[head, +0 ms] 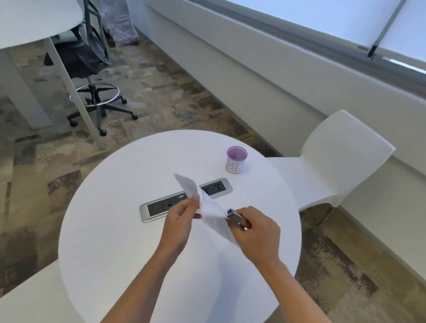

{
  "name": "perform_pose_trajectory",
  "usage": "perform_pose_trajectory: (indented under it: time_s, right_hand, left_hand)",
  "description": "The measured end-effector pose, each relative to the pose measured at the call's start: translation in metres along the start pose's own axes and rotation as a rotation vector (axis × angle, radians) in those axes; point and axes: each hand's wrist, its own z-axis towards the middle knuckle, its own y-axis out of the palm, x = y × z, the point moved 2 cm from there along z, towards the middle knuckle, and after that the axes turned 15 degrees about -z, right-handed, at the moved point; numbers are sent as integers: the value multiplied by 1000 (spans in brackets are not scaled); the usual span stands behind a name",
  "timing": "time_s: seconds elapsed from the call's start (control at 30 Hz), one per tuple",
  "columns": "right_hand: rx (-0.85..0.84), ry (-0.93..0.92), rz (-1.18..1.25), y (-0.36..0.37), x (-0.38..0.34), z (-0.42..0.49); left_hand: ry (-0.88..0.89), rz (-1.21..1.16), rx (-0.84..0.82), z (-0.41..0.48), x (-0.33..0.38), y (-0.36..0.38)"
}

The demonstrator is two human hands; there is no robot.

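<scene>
**Stapling mid-air: a few ways this goes sideways**

Starting at the left: the left hand [180, 220] pinches the paper [206, 208] along its edge, thumb on one face and fingers behind. The sheets are held up off the counter [111, 230], tilted, and run from beyond the left hand down to between the two hands. Nothing backs them, so my guess is they could flex or fan apart when the squeeze comes, and the staple would land crooked or miss a sheet.

Just right of that, the stapler [236, 218] (small, shiny metal, pretty sure that's what it is) has its nose at the paper's right edge. The right hand [257, 231] is curled around it. If the bite is too shallow, it may only catch the margin and tear out. The left thumb sits near the nose too, so a slip could mean a pinch.

Beyond both hands, the power strip [157, 209] is set into the counter.

Farther out, past the right hand, a purple cup [236, 160] stands upright with a white label reading "BI". I can't make out anything inside it from here. It's well apart from the paper, so a knock-over seems unlikely.
</scene>
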Motion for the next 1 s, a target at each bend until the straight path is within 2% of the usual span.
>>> perform_pose_trajectory:
  time_s: [0.07, 0.13, 0.27, 0.4, 0.47, 0.6, 0.77, 1.0]
  right_hand:
    - [-87, -17, -23, -11, -2, 17]
    - [-186, -6, -26, -22, -4, 35]
    - [-380, -13, 62, -43, -10, 60]
    - [-532, -32, 250, -55, -13, 73]
    - [-542, -28, 291, -58, -13, 76]
    - [-375, 21, 241, -61, -14, 77]
    - [79, 35, 98, -73, -22, 68]
    - [514, -5, 208, -91, -38, 47]
  left_hand:
    - [140, 47, 15, 1, 9, -8]
    - [273, 218, 12, 4, 18, -17]
    - [444, 575, -122, 15, 42, -20]
    - [307, 336, -270, 15, 55, -13]
    - [258, 251, -268, 12, 58, -8]
    - [235, 190, -210, 8, 62, 2]
    - [209, 109, -121, 7, 60, 9]
    - [142, 81, -22, 7, 59, 18]
